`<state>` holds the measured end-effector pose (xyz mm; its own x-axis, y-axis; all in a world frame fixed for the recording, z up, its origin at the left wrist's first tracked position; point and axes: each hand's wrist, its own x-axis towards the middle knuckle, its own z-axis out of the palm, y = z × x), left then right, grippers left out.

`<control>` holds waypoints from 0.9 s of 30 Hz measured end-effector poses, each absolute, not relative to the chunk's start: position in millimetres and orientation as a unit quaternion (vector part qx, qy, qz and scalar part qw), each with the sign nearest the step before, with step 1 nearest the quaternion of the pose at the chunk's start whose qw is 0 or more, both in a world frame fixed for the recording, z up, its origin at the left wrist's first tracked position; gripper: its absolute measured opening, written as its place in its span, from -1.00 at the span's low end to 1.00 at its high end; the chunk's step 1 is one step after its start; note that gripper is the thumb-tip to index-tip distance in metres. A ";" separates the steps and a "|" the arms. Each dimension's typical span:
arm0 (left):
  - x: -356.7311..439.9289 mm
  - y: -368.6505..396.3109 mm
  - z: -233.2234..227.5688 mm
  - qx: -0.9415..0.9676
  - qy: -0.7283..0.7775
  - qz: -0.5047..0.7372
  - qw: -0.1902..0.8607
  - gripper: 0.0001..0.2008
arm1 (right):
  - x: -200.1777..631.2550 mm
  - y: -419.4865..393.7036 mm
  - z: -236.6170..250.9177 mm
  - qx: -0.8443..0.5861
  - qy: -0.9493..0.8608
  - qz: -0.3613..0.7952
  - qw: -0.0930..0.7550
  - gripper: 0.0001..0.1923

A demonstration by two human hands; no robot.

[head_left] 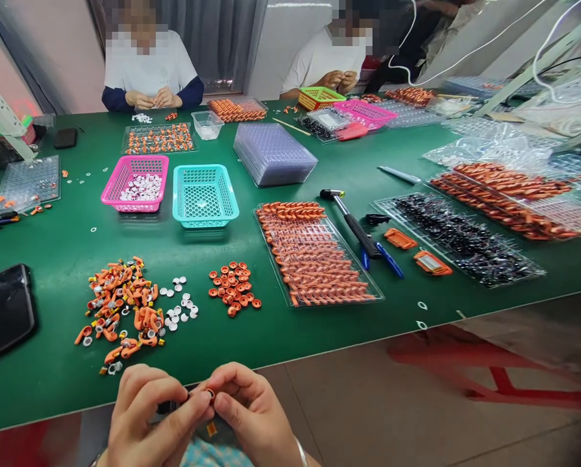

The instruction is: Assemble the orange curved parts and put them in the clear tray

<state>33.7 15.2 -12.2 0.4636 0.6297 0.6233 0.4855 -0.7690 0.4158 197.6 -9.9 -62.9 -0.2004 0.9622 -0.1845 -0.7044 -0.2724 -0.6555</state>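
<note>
At the near table edge, my left hand [154, 418] and my right hand [256, 415] meet, fingertips pinched on a small round orange earbud part [211, 393]. A yellow tab [211, 429] hangs just below it. Most of the part is hidden by my fingers. Beyond my left hand lies a pile of orange earbud shells [147, 318], with yellow tips and silvery discs among them. Beside the pile are loose white round discs [176, 318]. Further right is a cluster of orange round caps [232, 285], hollow side up in many cases.
A phone [8, 311] lies at left. Behind stand a pink basket [110, 194] of white pieces and a turquoise basket [183, 217]. To the right are a tray of orange parts [314, 259], a hammer [351, 224] and a tray of black parts [465, 233]. Two people sit opposite.
</note>
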 end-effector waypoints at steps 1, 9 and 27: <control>33.3 15.0 -12.3 0.852 0.327 0.401 0.080 -0.69 | 197.5 -9.7 -62.0 -0.298 -0.222 0.740 0.561 -0.76; 36.0 17.3 -3.6 0.852 0.336 0.402 0.026 -0.81 | 195.5 -10.4 -58.8 -0.293 -0.223 0.734 0.571 -0.79; 35.9 14.9 -3.8 0.849 0.341 0.400 0.049 -0.78 | 188.8 -12.1 -62.7 -0.309 -0.199 0.721 0.588 -0.78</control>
<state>35.9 14.9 -3.8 0.4472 0.6185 0.6461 0.5403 -0.7625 0.3559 188.8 -12.1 -62.7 -0.1179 0.9704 -0.2106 -0.7247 -0.2290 -0.6499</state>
